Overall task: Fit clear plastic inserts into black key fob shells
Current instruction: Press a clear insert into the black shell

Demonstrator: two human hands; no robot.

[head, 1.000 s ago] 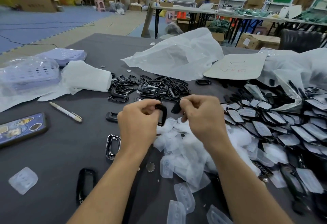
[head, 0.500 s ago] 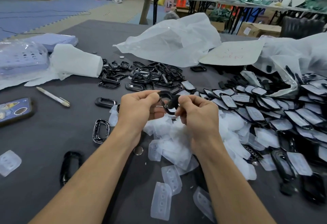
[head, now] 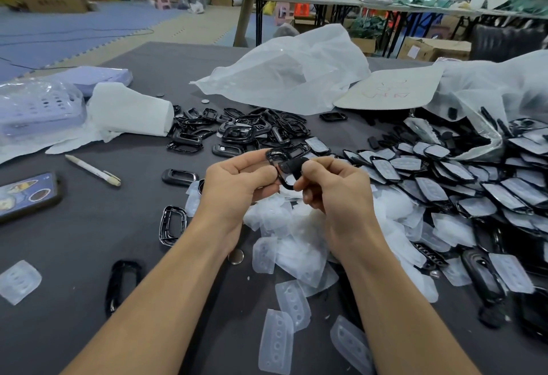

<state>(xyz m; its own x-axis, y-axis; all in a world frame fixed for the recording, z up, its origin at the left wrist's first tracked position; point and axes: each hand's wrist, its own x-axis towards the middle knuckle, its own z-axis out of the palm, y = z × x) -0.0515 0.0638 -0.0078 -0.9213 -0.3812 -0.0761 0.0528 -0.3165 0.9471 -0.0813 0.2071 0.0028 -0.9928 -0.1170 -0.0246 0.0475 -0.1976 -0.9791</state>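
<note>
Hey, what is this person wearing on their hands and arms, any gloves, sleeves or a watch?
Nothing is worn on either. The left hand and right hand are bare: no gloves, and no rings that show. The left forearm and right forearm are bare too, with no sleeve, watch or wristband in view down to the picture's lower edge.

The left grip (head: 237, 187) and right grip (head: 335, 193) cover much of the black shell (head: 289, 165); whether an insert sits inside is unclear. At nine o'clock, the phone (head: 28, 195) runs off the edge.
</note>
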